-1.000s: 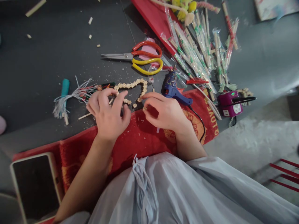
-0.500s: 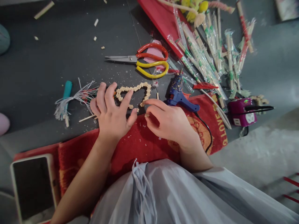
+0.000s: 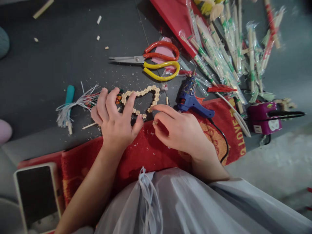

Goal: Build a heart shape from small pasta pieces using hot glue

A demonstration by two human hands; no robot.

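Note:
A heart outline made of small cream pieces lies on the dark table. My left hand rests on its left side, fingers spread and pressing the outline down. My right hand is at the heart's lower right, its forefinger stretched to the outline and its thumb and fingers pinching a tiny cream piece. Both hands lie over the far edge of a red cloth.
Red and yellow scissors lie beyond the heart. A blue glue gun sits right of my right hand, with wrapped sticks and a purple device further right. A tassel bundle is at left, a phone at lower left.
The view has shifted slightly. My left fingers have spread and settled on the heart's left side. My right hand stays at the lower right end with the small piece.

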